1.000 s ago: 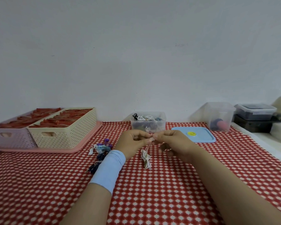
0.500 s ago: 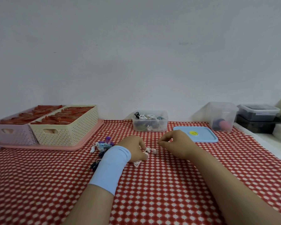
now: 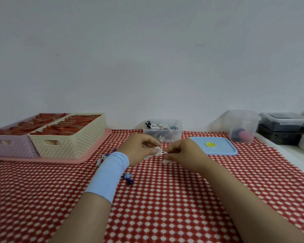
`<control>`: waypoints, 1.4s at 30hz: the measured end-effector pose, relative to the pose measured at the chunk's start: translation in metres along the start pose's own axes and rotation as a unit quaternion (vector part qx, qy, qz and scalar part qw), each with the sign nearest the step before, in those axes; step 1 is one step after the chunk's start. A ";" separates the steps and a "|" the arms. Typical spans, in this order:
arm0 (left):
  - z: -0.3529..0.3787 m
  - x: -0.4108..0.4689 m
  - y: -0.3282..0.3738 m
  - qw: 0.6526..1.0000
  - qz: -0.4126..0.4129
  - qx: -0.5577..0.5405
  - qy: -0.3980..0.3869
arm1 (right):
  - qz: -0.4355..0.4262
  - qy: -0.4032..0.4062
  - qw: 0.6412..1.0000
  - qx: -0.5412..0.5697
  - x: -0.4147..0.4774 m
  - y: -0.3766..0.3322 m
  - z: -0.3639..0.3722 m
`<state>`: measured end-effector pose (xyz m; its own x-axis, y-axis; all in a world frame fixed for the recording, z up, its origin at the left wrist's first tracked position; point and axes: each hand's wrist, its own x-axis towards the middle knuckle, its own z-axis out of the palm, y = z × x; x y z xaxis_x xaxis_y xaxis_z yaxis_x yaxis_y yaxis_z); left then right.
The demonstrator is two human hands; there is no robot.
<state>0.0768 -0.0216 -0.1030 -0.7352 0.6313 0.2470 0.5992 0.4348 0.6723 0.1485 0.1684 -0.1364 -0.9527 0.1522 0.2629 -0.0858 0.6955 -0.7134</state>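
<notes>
As left hand and right hand pinch it, white cord, strung between them.

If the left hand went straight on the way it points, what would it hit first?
Likely the clear tub of cables; the left hand, pinching the white cord, aims just past the right hand, though depth is unclear.
</notes>
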 end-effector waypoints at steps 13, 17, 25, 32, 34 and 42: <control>-0.022 0.129 0.014 0.994 0.027 0.083 0.070 | -0.007 0.110 0.969 -0.222 0.114 -0.017 -0.068; -0.012 0.171 -0.002 0.992 0.005 0.097 0.081 | -0.003 0.087 0.967 -0.239 0.155 -0.001 -0.065; 0.014 0.200 -0.039 0.984 -0.008 0.162 0.070 | 0.024 0.029 0.969 -0.243 0.180 0.035 -0.047; 0.018 0.196 -0.038 0.965 -0.020 0.253 -0.070 | 0.041 -0.042 0.933 -0.354 0.179 0.044 -0.051; 0.020 0.194 -0.037 0.962 -0.036 0.251 -0.096 | 0.059 -0.068 0.929 -0.359 0.176 0.048 -0.047; -0.005 0.164 -0.021 0.977 -0.004 0.211 -0.038 | -0.007 0.032 0.931 -0.363 0.158 0.019 -0.054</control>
<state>-0.0581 0.0697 -0.0737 -0.7244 0.6653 0.1805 0.6826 0.6559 0.3222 0.0123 0.2436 -0.0735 -0.9318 0.1655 0.3230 0.1443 0.9856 -0.0886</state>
